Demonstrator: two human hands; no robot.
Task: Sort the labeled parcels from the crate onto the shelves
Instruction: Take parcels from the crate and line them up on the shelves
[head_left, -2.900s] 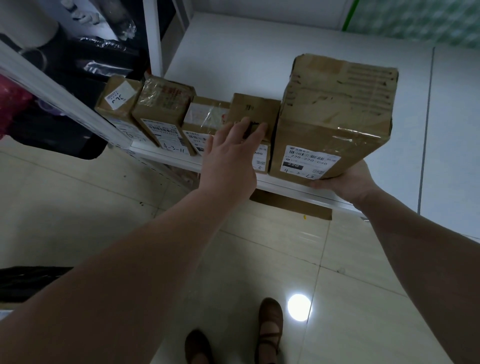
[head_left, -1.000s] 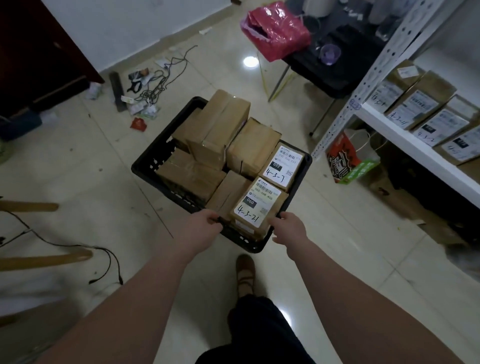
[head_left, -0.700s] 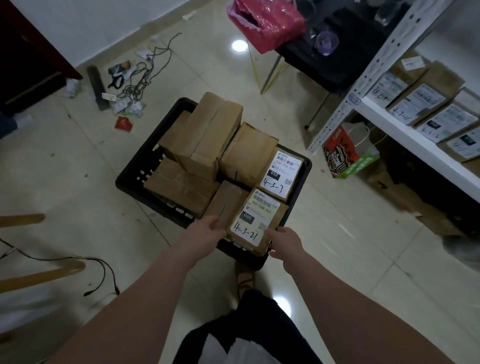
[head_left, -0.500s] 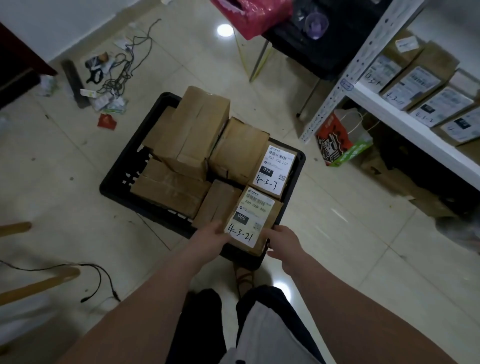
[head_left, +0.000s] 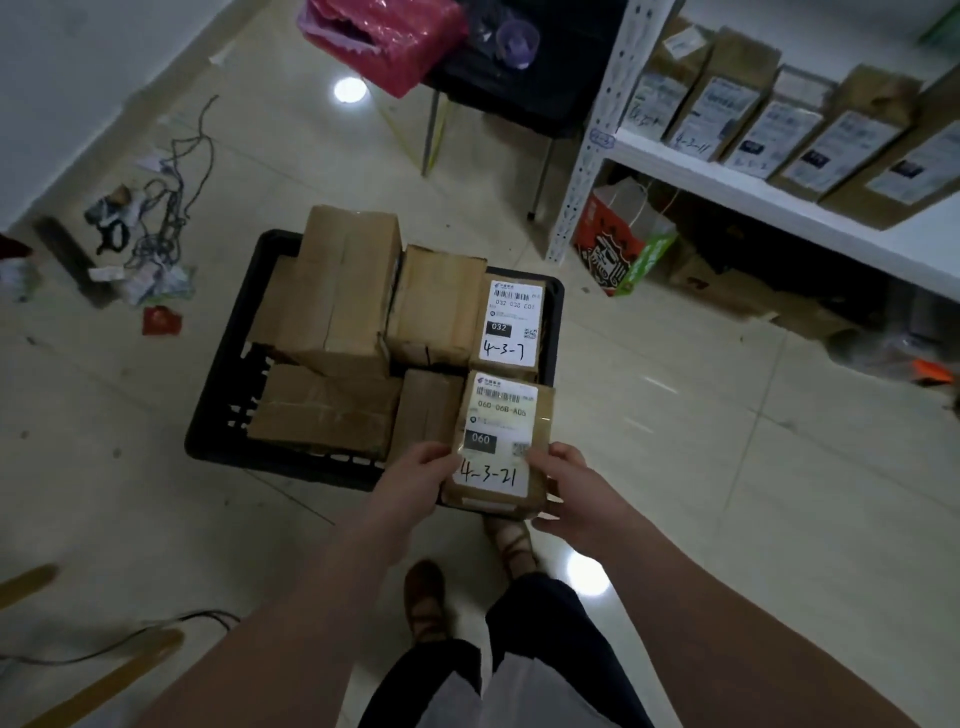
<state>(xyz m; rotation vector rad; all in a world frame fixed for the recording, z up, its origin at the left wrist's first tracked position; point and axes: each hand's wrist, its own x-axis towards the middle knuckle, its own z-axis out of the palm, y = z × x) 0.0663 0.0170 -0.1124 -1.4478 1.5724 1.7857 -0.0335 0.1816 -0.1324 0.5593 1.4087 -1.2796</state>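
The left hand (head_left: 415, 483) grips the left edge of the 4-3-21 parcel (head_left: 498, 441), fingers curled onto its labelled face. The right hand (head_left: 571, 488) clasps the opposite edge the same way. The parcel is at the near right corner of the crate (head_left: 221, 384), label up; I cannot tell whether it is clear of the rim yet.

To my eye the step is lifting this one out. It wants a straight pull upward with both hands level, so its far end does not drag on the 4-3-7 parcel (head_left: 511, 322) right behind it. Keeping the label up lets the handwritten number be checked against the shelf. The box looks small and stiff, so a light squeeze on its two sides should do.

Inside the crate, from its left:
- A flat parcel (head_left: 322, 410) lies along the near side, with bare black grid showing beside it.
- A tall parcel (head_left: 345, 291) behind it stands highest of all.
- A narrow parcel (head_left: 426, 410) is wedged in the near middle.
- A squat parcel (head_left: 436, 306) sits behind that one.
- The 4-3-7 parcel lies against the far right wall.

The four brown ones show no label from here.

Right of the crate, well apart, the shelf (head_left: 769, 205) carries a row of parcels (head_left: 769, 135) standing on edge with labels outward, one reading 4-3-11. Beneath the shelf, a paper bag (head_left: 618, 249) stands on the floor, its contents hidden.
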